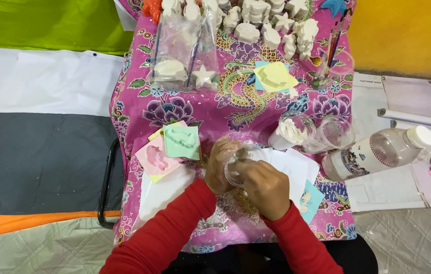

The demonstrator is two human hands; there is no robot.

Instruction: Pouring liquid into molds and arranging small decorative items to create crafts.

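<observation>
My left hand [218, 165] wraps around a clear plastic cup [241, 160] held over the pink flowered tablecloth [139, 109]. Over the cup's rim sits my right hand [266, 186], fingers closed at it; whether it holds a tool I cannot tell. Both arms wear red sleeves. Left of my hands lie a green mould [181, 142] and a pink mould [155, 158] on yellow sheets. White paper [296, 167] lies under and right of the cup.
A cup of white plaster [291, 132], an empty clear cup [333, 134] and a lying clear bottle [378, 151] sit at right. Several white plaster figures [271, 25] line the far edge, some bagged [182, 56]. A yellow mould [274, 77] and brushes [333, 45] lie beyond.
</observation>
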